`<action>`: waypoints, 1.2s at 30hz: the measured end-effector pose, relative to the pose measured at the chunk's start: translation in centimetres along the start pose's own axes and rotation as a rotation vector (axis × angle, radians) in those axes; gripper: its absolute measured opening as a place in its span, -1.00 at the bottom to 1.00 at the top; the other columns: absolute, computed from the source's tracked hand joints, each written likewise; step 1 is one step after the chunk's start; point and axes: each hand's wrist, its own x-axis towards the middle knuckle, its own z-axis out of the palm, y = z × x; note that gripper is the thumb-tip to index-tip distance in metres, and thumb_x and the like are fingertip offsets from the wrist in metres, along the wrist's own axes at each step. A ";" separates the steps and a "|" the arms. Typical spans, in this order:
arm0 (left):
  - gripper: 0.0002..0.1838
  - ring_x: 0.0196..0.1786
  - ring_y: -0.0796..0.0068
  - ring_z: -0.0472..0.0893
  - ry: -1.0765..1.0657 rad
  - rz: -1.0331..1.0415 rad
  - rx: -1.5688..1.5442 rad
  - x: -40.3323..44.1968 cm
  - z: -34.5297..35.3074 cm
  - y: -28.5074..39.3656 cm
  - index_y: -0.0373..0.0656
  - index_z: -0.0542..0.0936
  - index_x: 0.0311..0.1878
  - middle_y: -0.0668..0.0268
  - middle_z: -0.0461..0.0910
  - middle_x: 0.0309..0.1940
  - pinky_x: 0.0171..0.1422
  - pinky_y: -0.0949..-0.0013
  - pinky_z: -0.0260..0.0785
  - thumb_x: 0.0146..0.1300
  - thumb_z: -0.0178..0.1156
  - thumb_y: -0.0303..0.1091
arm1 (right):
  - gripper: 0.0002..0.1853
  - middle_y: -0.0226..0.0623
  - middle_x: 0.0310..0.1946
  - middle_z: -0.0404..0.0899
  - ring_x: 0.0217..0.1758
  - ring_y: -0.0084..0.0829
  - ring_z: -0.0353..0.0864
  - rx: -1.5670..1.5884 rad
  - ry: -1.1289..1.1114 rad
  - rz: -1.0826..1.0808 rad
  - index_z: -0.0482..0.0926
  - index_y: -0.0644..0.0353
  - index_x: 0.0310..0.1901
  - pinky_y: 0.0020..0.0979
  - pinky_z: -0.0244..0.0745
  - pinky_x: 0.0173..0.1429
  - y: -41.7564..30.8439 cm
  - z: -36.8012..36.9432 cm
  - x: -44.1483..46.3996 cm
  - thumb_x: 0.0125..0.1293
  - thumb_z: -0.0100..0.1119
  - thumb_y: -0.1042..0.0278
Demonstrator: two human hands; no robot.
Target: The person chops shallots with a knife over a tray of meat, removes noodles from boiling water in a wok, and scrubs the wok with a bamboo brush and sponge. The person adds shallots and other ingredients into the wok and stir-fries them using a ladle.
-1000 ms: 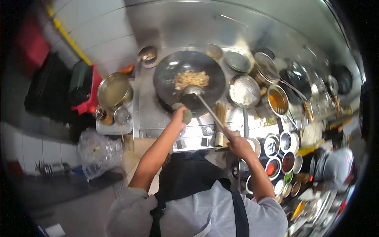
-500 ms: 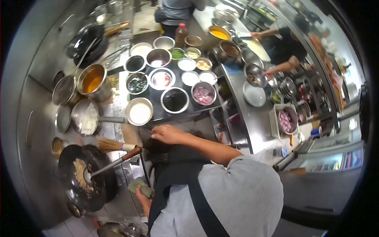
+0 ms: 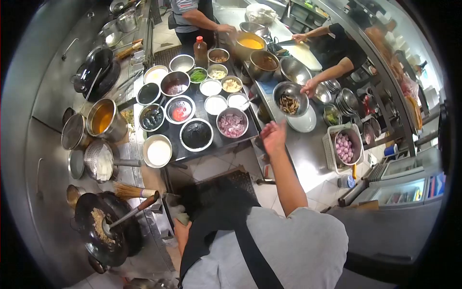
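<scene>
My right hand [image 3: 274, 137] reaches out with fingers apart and nothing in it. It is just below a metal bowl [image 3: 299, 109] of brown sliced pieces, without touching it. A co-worker's hand [image 3: 310, 87] is at that bowl's rim, and a white plate [image 3: 303, 123] lies beneath. Low on the left, my left hand [image 3: 182, 232] is closed on a folded greenish cloth [image 3: 182, 218]. Left of it is a wok [image 3: 86, 241] with browned food, and a wooden-handled ladle [image 3: 137, 210] rests in it.
Several bowls of sauces, powders, chopped onion [image 3: 231, 126] and herbs cover the dark counter. A strainer [image 3: 94, 159], a pot of orange liquid [image 3: 102, 118] and a bamboo brush [image 3: 132, 190] line the stove. A basket [image 3: 329, 147] with a pot of pink balls stands right.
My right hand has swung right, from near the stove to the steel counter. The co-worker's bowl has moved left, nearer to me. My left hand keeps the cloth.
</scene>
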 end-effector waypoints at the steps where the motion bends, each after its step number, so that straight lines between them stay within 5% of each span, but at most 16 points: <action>1: -0.30 0.02 -0.33 0.55 0.033 0.006 0.018 0.7 2.2 -2.0 -0.20 0.33 0.16 -0.24 0.58 -0.07 0.05 -0.14 0.37 0.00 0.40 -0.12 | -0.43 -0.32 -0.44 0.53 -0.42 -0.41 0.50 0.018 -0.016 0.010 0.40 0.17 -0.04 -0.42 0.43 -0.31 -1.4 -0.2 1.8 0.32 0.15 -0.26; 7: -0.26 0.01 -0.25 0.58 0.121 -0.181 0.041 -4.9 3.5 1.0 -0.24 0.32 0.17 -0.21 0.60 -0.07 0.06 -0.11 0.42 0.01 0.38 -0.04 | -0.83 -0.43 -0.56 0.25 -0.55 -0.50 0.22 -0.079 0.127 -0.076 0.28 0.12 -0.34 -0.44 0.24 -0.44 -2.5 -0.7 8.0 0.37 -0.07 0.26; 10: -0.27 -0.03 -0.21 0.61 0.166 -0.293 -0.019 -7.3 4.8 0.1 -0.29 0.33 0.15 -0.18 0.63 -0.14 0.05 -0.09 0.44 0.00 0.32 -0.03 | -0.83 -0.44 -0.55 0.32 -0.60 -0.60 0.18 -0.395 0.125 -0.114 0.31 0.09 -0.35 -0.51 0.11 -0.55 1.1 1.3 5.1 0.38 -0.08 0.26; 18: -0.33 -0.06 -0.16 0.63 0.334 -0.620 -0.337 -12.8 7.0 -3.3 -0.26 0.34 0.11 -0.15 0.63 -0.16 0.05 -0.06 0.46 0.01 0.28 -0.05 | -0.83 -0.44 -0.65 0.41 -0.72 -0.62 0.28 -1.053 -0.811 0.428 0.46 0.16 -0.27 -0.53 0.15 -0.64 20.2 15.5 -6.5 0.38 0.01 0.25; 20: -0.33 -0.05 -0.16 0.63 0.384 -0.669 -0.399 -13.3 7.6 -4.2 -0.26 0.34 0.11 -0.15 0.63 -0.16 0.05 -0.06 0.46 0.01 0.29 -0.05 | -0.78 -0.42 -0.62 0.43 -0.67 -0.62 0.33 -1.189 -1.091 0.195 0.50 0.18 -0.32 -0.51 0.18 -0.60 26.4 21.8 -11.9 0.39 0.05 0.21; 21: -0.33 -0.05 -0.16 0.63 0.401 -0.682 -0.422 -13.6 7.9 -4.7 -0.26 0.34 0.11 -0.15 0.63 -0.16 0.05 -0.06 0.46 0.01 0.29 -0.05 | -0.82 -0.25 -0.50 0.48 -0.58 -0.44 0.41 -1.244 -1.268 0.097 0.43 0.24 -0.13 -0.38 0.27 -0.52 29.8 24.0 -14.5 0.36 0.05 0.31; 23: -0.33 -0.04 -0.15 0.63 0.424 -0.749 -0.488 -14.3 8.3 -5.8 -0.25 0.33 0.12 -0.13 0.64 -0.16 0.06 -0.06 0.46 0.01 0.31 -0.07 | -0.53 0.09 -0.27 0.59 -0.41 -0.08 0.57 -1.286 -1.598 -0.153 0.29 0.36 0.24 -0.13 0.45 -0.36 36.6 28.5 -19.8 0.29 0.03 0.51; 24: -0.33 -0.04 -0.15 0.63 0.440 -0.756 -0.505 -14.7 8.4 -6.2 -0.25 0.33 0.12 -0.13 0.64 -0.16 0.06 -0.06 0.46 0.01 0.31 -0.07 | -0.44 0.26 -0.27 0.60 -0.34 0.18 0.60 -1.098 -1.770 -0.495 0.20 0.33 0.31 0.00 0.48 -0.30 41.0 29.2 -22.0 0.26 -0.01 0.52; 28: -0.32 -0.05 -0.14 0.64 0.533 -0.851 -0.618 -16.4 8.0 -7.6 -0.23 0.32 0.14 -0.12 0.64 -0.16 0.06 -0.06 0.47 0.01 0.33 -0.11 | -0.53 0.36 -0.32 0.58 -0.31 0.19 0.64 -1.408 -2.019 -1.036 0.20 0.33 0.26 0.07 0.47 -0.31 52.7 28.5 -33.9 0.33 -0.16 0.43; 31: -0.32 -0.06 -0.15 0.64 0.591 -0.907 -0.660 -17.5 8.7 -8.4 -0.23 0.31 0.15 -0.12 0.64 -0.16 0.05 -0.06 0.48 0.01 0.34 -0.13 | -0.49 0.21 -0.41 0.62 -0.46 0.17 0.62 -1.094 -2.116 -1.201 0.09 0.50 0.29 0.06 0.49 -0.38 58.7 25.6 -38.1 0.34 -0.17 0.49; 36: -0.33 -0.06 -0.17 0.63 0.664 -0.958 -0.707 -19.9 8.2 -8.6 -0.23 0.32 0.16 -0.12 0.64 -0.16 0.03 -0.07 0.48 0.01 0.35 -0.17 | -0.35 0.18 -0.45 0.61 -0.40 0.17 0.63 -1.139 -1.962 -1.085 0.01 0.44 0.36 0.07 0.47 -0.35 60.0 26.0 -41.1 0.25 -0.05 0.53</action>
